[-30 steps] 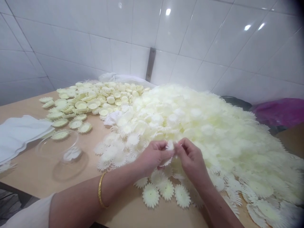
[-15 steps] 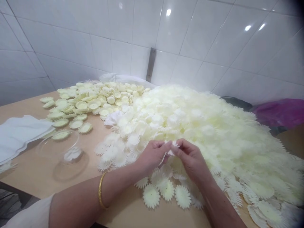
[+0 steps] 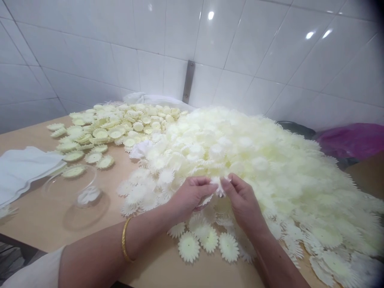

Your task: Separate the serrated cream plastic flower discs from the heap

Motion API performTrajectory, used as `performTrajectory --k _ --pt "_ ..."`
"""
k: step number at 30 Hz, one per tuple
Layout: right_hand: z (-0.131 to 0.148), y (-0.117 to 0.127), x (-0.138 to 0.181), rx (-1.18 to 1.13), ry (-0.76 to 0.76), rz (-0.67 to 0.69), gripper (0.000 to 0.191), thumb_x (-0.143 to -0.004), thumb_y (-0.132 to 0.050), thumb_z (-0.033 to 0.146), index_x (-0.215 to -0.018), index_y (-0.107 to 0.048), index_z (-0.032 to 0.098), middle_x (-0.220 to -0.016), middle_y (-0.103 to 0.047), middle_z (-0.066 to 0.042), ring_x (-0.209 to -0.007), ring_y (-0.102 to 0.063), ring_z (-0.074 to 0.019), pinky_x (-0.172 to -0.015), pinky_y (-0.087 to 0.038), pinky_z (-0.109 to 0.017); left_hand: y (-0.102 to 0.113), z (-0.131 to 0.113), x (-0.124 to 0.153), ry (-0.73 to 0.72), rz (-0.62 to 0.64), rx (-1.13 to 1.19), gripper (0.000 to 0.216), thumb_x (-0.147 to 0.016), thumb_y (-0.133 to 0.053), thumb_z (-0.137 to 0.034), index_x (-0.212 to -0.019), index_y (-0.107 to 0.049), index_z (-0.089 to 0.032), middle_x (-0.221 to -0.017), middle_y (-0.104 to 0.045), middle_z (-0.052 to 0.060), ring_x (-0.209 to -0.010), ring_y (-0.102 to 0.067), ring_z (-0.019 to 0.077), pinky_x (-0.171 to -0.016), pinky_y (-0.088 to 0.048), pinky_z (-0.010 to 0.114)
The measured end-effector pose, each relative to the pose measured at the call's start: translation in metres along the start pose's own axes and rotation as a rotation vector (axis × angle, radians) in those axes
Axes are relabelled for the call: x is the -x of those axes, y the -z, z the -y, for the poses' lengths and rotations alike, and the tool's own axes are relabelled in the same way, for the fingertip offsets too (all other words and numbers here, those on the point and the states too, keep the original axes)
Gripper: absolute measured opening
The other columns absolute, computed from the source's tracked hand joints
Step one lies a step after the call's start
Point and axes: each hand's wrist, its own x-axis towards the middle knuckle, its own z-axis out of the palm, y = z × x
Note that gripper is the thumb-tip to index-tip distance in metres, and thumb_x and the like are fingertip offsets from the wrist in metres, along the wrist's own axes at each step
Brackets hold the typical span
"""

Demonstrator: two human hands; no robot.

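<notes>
Between my two hands is a small white petal disc (image 3: 220, 186) with a scalloped edge, pinched at its left by my left hand (image 3: 192, 196) and at its right by my right hand (image 3: 242, 198). Under the left fingers more pale discs (image 3: 206, 200) show, tucked against the palm; how many I cannot tell. A large heap of loose pale-yellow petal discs (image 3: 255, 156) rises just behind and to the right of my hands. In front of them a few single discs (image 3: 189, 247) lie flat on the table, each with a small hole in the middle.
Stacked yellowish discs (image 3: 117, 124) cover the back left of the table (image 3: 39, 216). A clear round dish (image 3: 49, 192) with something white in it (image 3: 89, 195) and a folded white cloth (image 3: 27, 168) lie at left. A tiled wall (image 3: 99, 60) stands behind; a purple bag (image 3: 354, 140) is at right.
My hands have turned and drawn slightly apart, so the white disc between them now opens towards me. The whole view has shifted a little.
</notes>
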Motion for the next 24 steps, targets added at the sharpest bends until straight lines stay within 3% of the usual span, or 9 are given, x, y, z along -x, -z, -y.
performTrajectory --k 6,11,14,16,21,24 --pt "0.0 -0.001 -0.001 0.048 -0.034 -0.058 0.042 -0.081 -0.048 0.046 -0.054 -0.029 0.019 -0.053 -0.024 0.006 -0.049 -0.023 -0.0076 -0.043 -0.021 -0.021 -0.001 0.002 0.0 0.007 0.041 0.027 0.027 -0.068 -0.064 -0.041 -0.064 -0.052 -0.017 -0.045 -0.029 -0.009 -0.037 -0.018 0.0036 -0.035 -0.012 0.02" --pt "-0.003 -0.001 -0.001 0.029 -0.063 -0.052 0.045 -0.078 -0.049 0.05 -0.051 -0.03 0.019 -0.051 -0.025 0.005 -0.048 -0.026 -0.0075 -0.043 -0.024 -0.021 -0.003 0.001 0.001 0.033 0.014 -0.045 0.035 -0.061 -0.07 -0.037 -0.09 -0.057 -0.021 -0.053 -0.043 -0.008 -0.037 -0.023 0.0023 -0.037 -0.016 0.018" --pt "-0.005 0.0 -0.002 0.065 -0.032 -0.039 0.048 -0.077 -0.051 0.049 -0.05 -0.026 0.019 -0.05 -0.022 0.005 -0.046 -0.023 -0.007 -0.042 -0.021 -0.022 -0.004 0.0 0.003 -0.031 -0.001 -0.102 0.026 -0.068 -0.064 -0.042 -0.073 -0.055 -0.018 -0.047 -0.034 -0.009 -0.036 -0.02 0.0025 -0.036 -0.015 0.018" --pt "-0.005 0.002 -0.002 0.099 0.001 -0.058 0.048 -0.078 -0.05 0.049 -0.05 -0.024 0.019 -0.049 -0.021 0.005 -0.046 -0.022 -0.0069 -0.041 -0.02 -0.022 -0.004 0.001 0.002 -0.076 -0.038 -0.126 0.032 -0.071 -0.059 -0.044 -0.06 -0.047 -0.017 -0.045 -0.029 -0.009 -0.037 -0.02 0.0026 -0.036 -0.017 0.018" --pt "-0.002 0.011 -0.004 0.311 0.087 -0.286 0.048 -0.08 -0.049 0.045 -0.05 -0.022 0.02 -0.048 -0.02 0.005 -0.046 -0.022 -0.0075 -0.042 -0.02 -0.023 -0.002 0.004 -0.001 -0.26 -0.21 -0.254 0.031 -0.075 -0.054 -0.043 -0.061 -0.05 -0.016 -0.049 -0.03 -0.007 -0.042 -0.025 0.0043 -0.04 -0.022 0.019" --pt "-0.002 0.016 -0.005 0.418 0.103 -0.339 0.05 -0.079 -0.05 0.045 -0.048 -0.021 0.02 -0.046 -0.02 0.006 -0.044 -0.022 -0.0073 -0.042 -0.02 -0.023 0.0 0.002 -0.003 -0.33 -0.266 -0.297 0.031 -0.075 -0.054 -0.04 -0.058 -0.05 -0.015 -0.052 -0.03 -0.005 -0.045 -0.026 0.0046 -0.042 -0.022 0.02"
